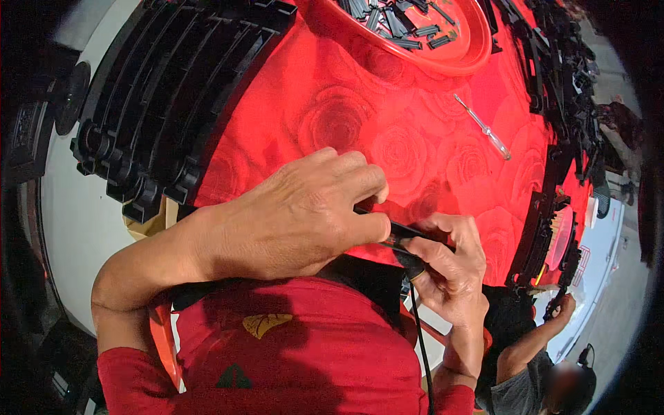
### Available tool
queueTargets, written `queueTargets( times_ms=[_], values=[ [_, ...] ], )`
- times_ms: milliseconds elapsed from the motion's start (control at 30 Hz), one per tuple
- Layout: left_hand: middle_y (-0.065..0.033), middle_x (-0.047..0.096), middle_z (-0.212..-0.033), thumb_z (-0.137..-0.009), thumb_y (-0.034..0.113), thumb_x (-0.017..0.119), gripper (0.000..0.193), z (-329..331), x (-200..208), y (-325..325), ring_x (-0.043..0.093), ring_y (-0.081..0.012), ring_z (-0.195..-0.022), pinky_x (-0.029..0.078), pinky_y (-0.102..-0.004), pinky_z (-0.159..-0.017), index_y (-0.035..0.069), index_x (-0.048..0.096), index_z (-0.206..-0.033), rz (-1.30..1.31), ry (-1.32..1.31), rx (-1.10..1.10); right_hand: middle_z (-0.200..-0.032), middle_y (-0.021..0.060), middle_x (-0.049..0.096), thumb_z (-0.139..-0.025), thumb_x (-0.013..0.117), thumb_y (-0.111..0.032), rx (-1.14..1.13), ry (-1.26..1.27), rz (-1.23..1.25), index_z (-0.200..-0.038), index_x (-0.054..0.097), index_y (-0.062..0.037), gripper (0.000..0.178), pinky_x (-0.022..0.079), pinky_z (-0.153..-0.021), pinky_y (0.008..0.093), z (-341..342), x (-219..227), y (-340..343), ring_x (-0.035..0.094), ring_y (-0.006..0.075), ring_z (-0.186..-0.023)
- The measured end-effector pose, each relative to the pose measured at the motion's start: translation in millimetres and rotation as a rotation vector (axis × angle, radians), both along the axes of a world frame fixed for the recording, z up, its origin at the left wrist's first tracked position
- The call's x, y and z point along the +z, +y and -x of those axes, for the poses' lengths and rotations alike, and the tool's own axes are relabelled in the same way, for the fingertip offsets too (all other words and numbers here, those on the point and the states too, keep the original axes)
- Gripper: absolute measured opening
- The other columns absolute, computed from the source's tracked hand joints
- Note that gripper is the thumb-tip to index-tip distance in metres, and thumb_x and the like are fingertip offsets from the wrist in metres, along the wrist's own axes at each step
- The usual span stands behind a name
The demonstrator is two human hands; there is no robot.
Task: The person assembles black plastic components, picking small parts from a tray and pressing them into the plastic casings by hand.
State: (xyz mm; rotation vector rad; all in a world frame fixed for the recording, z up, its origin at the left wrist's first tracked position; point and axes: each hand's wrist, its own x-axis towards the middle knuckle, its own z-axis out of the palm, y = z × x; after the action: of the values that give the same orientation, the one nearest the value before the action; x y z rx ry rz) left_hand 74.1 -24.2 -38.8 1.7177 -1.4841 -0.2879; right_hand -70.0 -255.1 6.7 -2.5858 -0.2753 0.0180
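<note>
Left hand: the person's left hand (315, 204) is reaching in from the left, back upward, its fingers curling nearly closed, with thumb and forefinger gripping a narrow black bar (399, 236).
Right hand: the right hand (453, 270) is pinching the bar's other end, thumb and fingers bending in close around it; what the palm is covering cannot be told.
Black bar: smooth, slim and slightly shiny, it is slanting down to the right between both hands, just in front of the person's body, above the table's near edge; its full length is hiding behind the fingers.
Cable: a thin black cable (420, 339) is hanging below the right hand, its upper end partly hidden.
Tablecloth: red cloth (270, 131) with a rose print is spreading beneath everything.
Basin: a glossy red round-rimmed basin (477, 59) is holding short, ridged black pieces (398, 24) in a loose heap.
Screwdriver: a slender one (487, 131) with a metal shaft and clear handle is lying diagonally below the basin.
Long strips: curved-looking black mouldings (180, 76) with notched ends are lying side by side at upper left.
Right edge: more black parts (550, 76) are piling up; lower down, a co-worker's hand (565, 306) is touching a dark piece.
Shirt: soft red fabric (297, 353) is showing a yellow leaf-like motif.
</note>
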Motion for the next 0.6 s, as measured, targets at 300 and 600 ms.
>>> queueTargets(
  times_ms=[300, 600],
  values=[
    [-0.0124, 0.062, -0.110, -0.078, 0.011, 0.075, 0.018, 16.1, -2.4, 3.7, 0.062, -0.0323, -0.096, 0.050, -0.0437, -0.079, 0.003, 0.071, -0.093, 0.000, -0.059, 0.124, -0.120, 0.0181, 0.065, -0.074, 0.079, -0.018, -0.188, 0.024, 0.141, -0.097, 0.076, -0.0042, 0.027, 0.047, -0.090, 0.0474, 9.8, 17.1, 8.1, 0.058, 0.0371, -0.103],
    [-0.0168, 0.061, -0.128, -0.072, 0.006, 0.079, 0.022, 41.0, 4.4, 6.1, 0.058, -0.0398, -0.119, 0.048, -0.0516, -0.094, 0.002, 0.073, -0.093, -0.006, 0.064, 0.328, -0.133, 0.0218, 0.062, -0.073, 0.079, -0.018, -0.336, 0.150, -0.080, -0.098, 0.077, -0.0031, 0.029, 0.039, -0.106, 0.0491, 17.4, 4.6, 21.5, 0.052, 0.0395, -0.119]
  ],
)
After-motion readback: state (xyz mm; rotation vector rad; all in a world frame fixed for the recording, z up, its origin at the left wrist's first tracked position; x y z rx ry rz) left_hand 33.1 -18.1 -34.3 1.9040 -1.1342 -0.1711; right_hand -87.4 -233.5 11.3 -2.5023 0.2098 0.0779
